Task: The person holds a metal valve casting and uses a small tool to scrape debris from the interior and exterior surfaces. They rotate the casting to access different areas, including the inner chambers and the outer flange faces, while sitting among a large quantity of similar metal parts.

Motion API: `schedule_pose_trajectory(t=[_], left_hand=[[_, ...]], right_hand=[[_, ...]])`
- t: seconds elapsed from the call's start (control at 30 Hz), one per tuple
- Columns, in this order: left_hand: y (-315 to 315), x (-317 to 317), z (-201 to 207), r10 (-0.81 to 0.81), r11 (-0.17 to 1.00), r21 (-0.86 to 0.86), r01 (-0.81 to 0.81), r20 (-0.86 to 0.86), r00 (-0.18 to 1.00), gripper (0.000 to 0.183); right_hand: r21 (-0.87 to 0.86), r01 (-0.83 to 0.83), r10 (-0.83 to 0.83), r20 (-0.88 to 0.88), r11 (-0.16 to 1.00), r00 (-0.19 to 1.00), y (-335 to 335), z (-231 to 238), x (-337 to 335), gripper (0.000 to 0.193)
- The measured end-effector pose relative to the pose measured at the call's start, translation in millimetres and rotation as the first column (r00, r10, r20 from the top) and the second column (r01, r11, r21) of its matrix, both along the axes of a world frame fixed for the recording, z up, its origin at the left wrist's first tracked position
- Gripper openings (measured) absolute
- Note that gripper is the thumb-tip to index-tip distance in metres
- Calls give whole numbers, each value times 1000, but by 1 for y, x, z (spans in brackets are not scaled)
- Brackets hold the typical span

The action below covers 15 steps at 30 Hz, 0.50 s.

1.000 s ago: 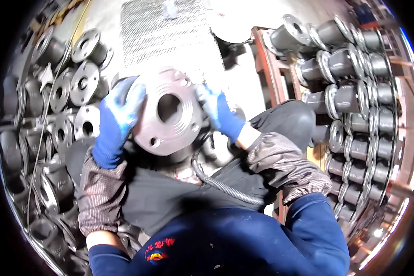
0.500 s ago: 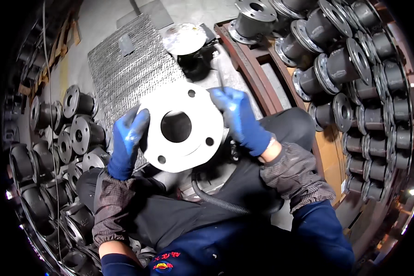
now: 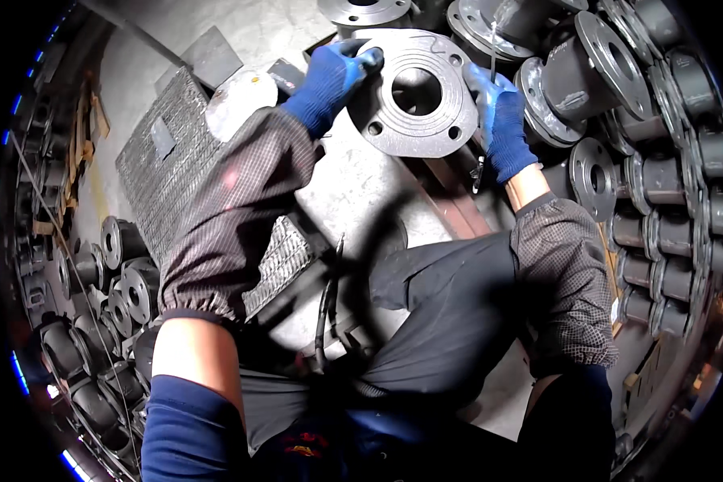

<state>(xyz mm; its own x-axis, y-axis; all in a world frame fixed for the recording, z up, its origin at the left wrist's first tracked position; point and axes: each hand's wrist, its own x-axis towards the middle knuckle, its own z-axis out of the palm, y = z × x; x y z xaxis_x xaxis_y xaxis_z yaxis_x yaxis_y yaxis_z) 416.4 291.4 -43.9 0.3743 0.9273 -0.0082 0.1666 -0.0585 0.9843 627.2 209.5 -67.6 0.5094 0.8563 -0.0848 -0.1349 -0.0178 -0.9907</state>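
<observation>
Holding the flanged pipe (image 3: pixel 416 130) two-handed, prob. b/c it looks heavy & wide: L hand (image 3: pixel 326 80) hooked over the upper-left rim, R hand (image 3: pixel 499 108) along the right rim, so the load's shared & the bore faces the wearer. Both grips pinch the flange edge, neither spread. Flanged pipe sits btwn the grips, over the left edge of the red-brown frame (image 3: pixel 458 202); can't tell if its underside touches. Stacked pipes (image 3: pixel 577 79), mostly on their sides, lie just beyond R hand, prob. for tight packing.
</observation>
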Motion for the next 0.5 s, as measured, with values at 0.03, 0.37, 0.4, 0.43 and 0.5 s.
schedule_pose_trajectory(t=[0.03, 0.37, 0.4, 0.43, 0.5], left_hand=[[25, 0, -25, 7, 991, 134, 2, -65, 998, 37], [43, 75, -82, 173, 985, -24, -172, 94, 980, 27], [41, 73, -82, 210, 978, -26, -208, 122, 970, 28], [52, 65, -102, 270, 960, 65, -271, 21, 963, 30], [25, 71, -80, 336, 941, 107, -320, -216, 917, 40]], right_hand=[[6, -16, 16, -12, 1000, 1000, 8, -4, -1, 32], [-223, 119, -89, 141, 968, 986, 4, -35, 34, 27], [-200, 94, -60, 171, 975, 983, 5, -37, 35, 26], [-149, 60, -29, 204, 987, 979, 12, -41, 32, 27], [-82, 65, -42, 254, 995, 966, 17, -38, 40, 31]])
